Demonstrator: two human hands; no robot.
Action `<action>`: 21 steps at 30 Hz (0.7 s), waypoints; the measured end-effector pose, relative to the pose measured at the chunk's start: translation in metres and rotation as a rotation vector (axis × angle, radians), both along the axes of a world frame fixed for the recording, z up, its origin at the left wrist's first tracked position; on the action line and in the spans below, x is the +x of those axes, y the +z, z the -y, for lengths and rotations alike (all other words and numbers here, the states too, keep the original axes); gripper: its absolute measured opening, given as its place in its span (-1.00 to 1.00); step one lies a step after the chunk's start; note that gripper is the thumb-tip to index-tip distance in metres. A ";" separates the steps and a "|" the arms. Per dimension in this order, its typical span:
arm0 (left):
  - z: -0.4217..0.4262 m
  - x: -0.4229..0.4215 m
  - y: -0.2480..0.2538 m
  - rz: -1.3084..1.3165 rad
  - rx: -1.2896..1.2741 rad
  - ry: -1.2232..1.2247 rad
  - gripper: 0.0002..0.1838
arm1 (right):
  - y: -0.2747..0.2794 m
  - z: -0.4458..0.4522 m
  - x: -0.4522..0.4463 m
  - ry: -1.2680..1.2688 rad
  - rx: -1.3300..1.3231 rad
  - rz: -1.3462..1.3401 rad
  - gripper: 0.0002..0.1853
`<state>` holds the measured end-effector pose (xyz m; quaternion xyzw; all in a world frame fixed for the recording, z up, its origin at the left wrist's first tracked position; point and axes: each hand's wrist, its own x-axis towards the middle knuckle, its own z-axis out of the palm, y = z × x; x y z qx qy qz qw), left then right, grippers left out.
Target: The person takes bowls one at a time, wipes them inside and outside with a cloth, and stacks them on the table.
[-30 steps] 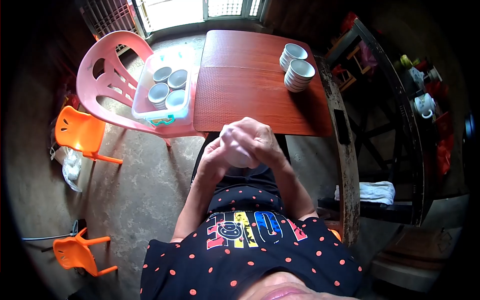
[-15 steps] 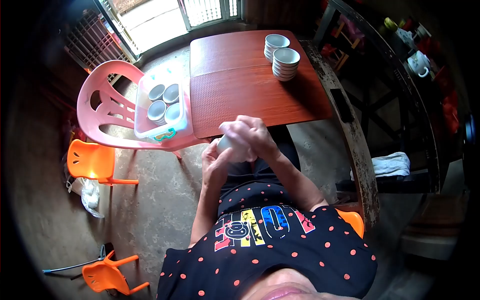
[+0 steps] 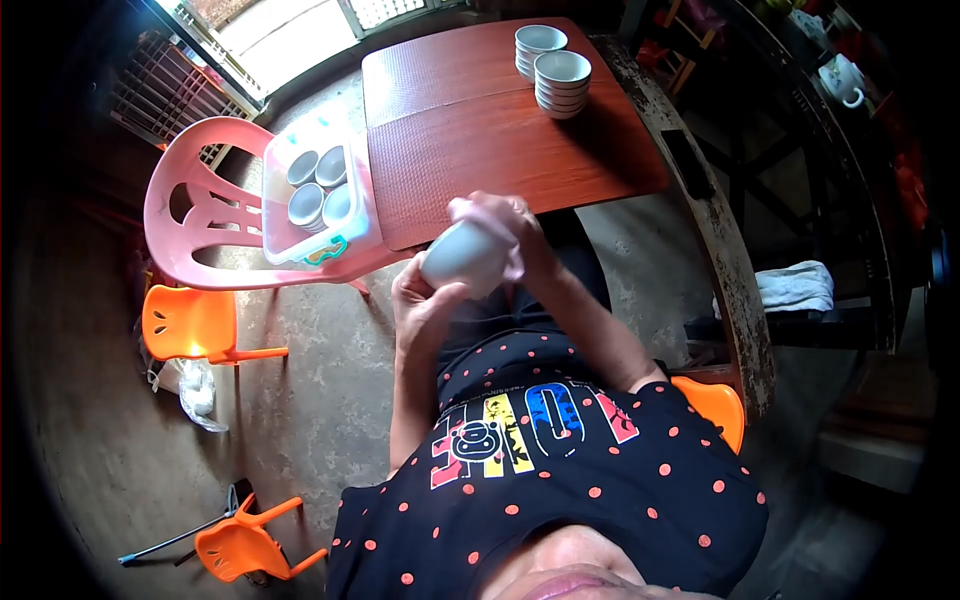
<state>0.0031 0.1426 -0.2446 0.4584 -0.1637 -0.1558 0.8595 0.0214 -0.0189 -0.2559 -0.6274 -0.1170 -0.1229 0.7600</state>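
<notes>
A white bowl (image 3: 462,258) is tilted on its side between my hands, just off the near edge of the table. My left hand (image 3: 422,300) grips its lower left rim, thumb along the side. My right hand (image 3: 512,222) is closed round a pale pink cloth (image 3: 513,262), which is pressed against the bowl's upper right side. Beyond my hands, two stacks of white bowls, a nearer stack (image 3: 562,85) and a farther stack (image 3: 540,42), stand upright at the back right of the table. More bowls (image 3: 306,205) lie stacked in a clear plastic box (image 3: 362,205) on the left.
The reddish-brown wooden table (image 3: 450,140) reaches away in front of me. A pink plastic chair (image 3: 165,200) carries the box. Orange stools (image 3: 190,322) stand on the floor at left. A worn wooden beam (image 3: 715,240) and a white towel (image 3: 795,287) are at right.
The bowl has turned, so more of its rounded surface shows. My right hand has shifted slightly up and right with the cloth. The whole view has tilted slightly.
</notes>
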 end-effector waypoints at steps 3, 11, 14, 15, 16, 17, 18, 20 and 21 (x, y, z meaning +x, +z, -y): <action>0.009 -0.004 0.001 -0.120 -0.124 0.005 -0.58 | -0.015 -0.001 -0.011 -0.443 -0.397 0.408 -0.66; 0.009 -0.002 -0.011 -0.073 0.200 0.013 -0.67 | 0.071 -0.006 -0.013 -0.130 -1.042 0.177 -0.64; 0.009 0.003 -0.015 -0.260 -0.196 -0.022 -0.54 | 0.033 0.002 -0.012 -0.043 -0.099 -0.175 -0.68; 0.011 0.004 -0.016 -0.315 -0.250 -0.024 -0.53 | -0.013 0.001 -0.002 -0.381 -0.460 0.443 -0.69; 0.012 0.005 -0.016 -0.367 -0.304 -0.027 -0.51 | -0.008 0.001 -0.005 -0.324 -0.397 0.309 -0.72; 0.012 0.005 -0.015 -0.359 -0.288 -0.045 -0.52 | 0.002 0.001 -0.014 -0.267 -0.332 0.173 -0.74; 0.012 0.005 -0.013 -0.354 -0.270 -0.064 -0.52 | 0.017 0.003 -0.022 -0.212 -0.266 0.035 -0.76; 0.008 0.005 -0.016 -0.345 -0.049 -0.110 -0.53 | 0.053 0.010 -0.015 -0.177 -0.908 0.327 -0.75; 0.008 0.004 -0.017 -0.128 0.149 -0.111 -0.54 | 0.048 0.005 -0.012 -0.077 -1.064 0.168 -0.69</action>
